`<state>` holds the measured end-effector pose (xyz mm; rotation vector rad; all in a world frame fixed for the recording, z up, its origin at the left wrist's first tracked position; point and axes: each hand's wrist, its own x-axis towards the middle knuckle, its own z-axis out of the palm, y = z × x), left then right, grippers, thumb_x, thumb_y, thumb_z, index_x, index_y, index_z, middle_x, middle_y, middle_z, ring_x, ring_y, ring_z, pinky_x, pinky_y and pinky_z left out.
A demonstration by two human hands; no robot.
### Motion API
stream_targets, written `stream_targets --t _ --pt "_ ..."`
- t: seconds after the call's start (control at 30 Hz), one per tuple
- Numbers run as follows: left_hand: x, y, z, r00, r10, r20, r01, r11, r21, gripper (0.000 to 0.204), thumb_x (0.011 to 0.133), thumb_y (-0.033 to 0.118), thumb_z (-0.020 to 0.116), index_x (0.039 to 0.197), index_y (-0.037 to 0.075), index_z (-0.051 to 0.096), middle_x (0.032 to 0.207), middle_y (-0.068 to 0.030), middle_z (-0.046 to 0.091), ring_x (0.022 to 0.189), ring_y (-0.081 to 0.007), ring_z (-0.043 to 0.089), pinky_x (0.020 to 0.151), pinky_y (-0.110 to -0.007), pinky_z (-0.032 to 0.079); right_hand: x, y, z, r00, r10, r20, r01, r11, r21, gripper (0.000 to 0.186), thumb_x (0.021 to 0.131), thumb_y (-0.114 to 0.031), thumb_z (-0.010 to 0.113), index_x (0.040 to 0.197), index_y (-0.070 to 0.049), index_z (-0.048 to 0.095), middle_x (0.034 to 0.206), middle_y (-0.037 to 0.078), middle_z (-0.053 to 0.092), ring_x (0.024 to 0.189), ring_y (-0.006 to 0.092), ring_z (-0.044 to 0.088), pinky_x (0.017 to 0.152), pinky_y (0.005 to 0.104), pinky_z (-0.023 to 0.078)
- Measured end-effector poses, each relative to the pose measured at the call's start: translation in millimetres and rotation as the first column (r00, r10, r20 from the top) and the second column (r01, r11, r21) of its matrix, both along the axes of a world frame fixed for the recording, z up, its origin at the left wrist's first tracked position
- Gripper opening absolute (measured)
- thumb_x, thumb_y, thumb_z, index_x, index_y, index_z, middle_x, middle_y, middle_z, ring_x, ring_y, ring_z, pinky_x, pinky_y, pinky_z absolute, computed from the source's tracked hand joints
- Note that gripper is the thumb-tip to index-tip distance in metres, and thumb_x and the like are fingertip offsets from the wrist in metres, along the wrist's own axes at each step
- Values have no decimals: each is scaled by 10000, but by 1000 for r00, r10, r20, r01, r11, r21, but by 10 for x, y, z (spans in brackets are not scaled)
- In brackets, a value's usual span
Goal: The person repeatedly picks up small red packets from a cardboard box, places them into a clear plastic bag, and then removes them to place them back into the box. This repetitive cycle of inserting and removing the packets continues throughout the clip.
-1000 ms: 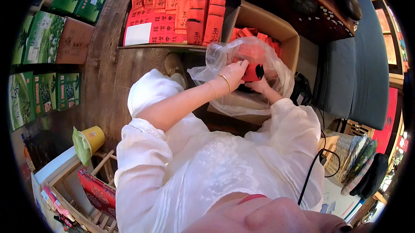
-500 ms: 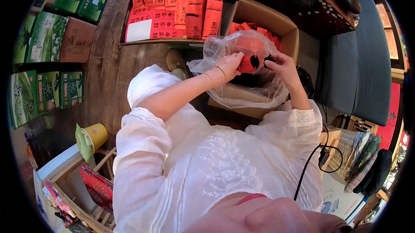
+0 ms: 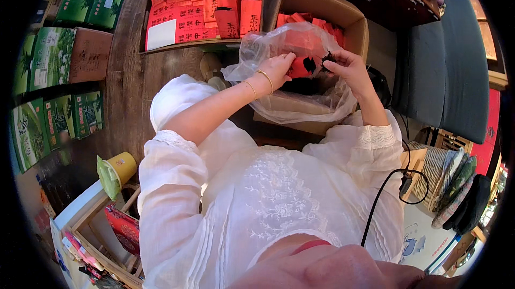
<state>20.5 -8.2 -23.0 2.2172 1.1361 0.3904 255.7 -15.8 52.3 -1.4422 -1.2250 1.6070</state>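
A small red packet with a black mark [image 3: 298, 68] is pinched in the fingers of my left hand [image 3: 278, 70], which wears a gold bangle at its wrist. To its right, my right hand [image 3: 348, 70] has thumb and fingers closed on a dark, spiky clump that looks like dried leaves [image 3: 326, 60], close to the packet's edge. Both hands are over a clear plastic bag [image 3: 263, 107] spread across the near part of an opened cardboard box [image 3: 360, 42]. Dark contents show faintly within the bag. Red packets [image 3: 294, 19] lie in the far part of the box.
At the far left of the box, a tray holds rows of upright red packets [image 3: 227, 20] and a red printed sheet [image 3: 185, 19]. Green cartons [image 3: 53, 55] are stacked along the left. A yellow bin [image 3: 123, 167] stands lower left. A grey padded bench [image 3: 442, 69] lies right.
The whole view has shifted slightly, with the box and tray appearing a little higher and further left. Both hands keep their grips, the clump still beside the packet.
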Motion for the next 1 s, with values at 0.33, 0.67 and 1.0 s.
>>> stream_targets --t 0.33,0.67,1.0 --pt "26 -7 54 998 -35 -55 36 999 26 567 687 116 750 1164 62 447 993 -163 601 933 -366 593 764 -429 494 -101 -31 -22 998 38 -45 -40 998 -39 216 814 13 628 1028 40 641 980 76 643 853 126 628 736 248 544" --pt "48 5 -4 985 -58 -165 56 998 -13 592 698 159 760 1181 57 433 1002 -168 604 952 -356 595 782 -421 493 -139 -105 -6 985 173 -6 -173 985 -29 369 842 65 393 1152 29 589 1086 97 623 993 177 615 858 290 510" --pt "63 -4 30 988 -46 -146 38 998 -56 621 696 216 771 1187 64 422 1026 -173 608 957 -360 598 792 -422 492 -128 -107 -10 879 53 473 -226 920 319 205 773 -36 678 978 -23 667 875 87 609 747 178 588 686 294 476"
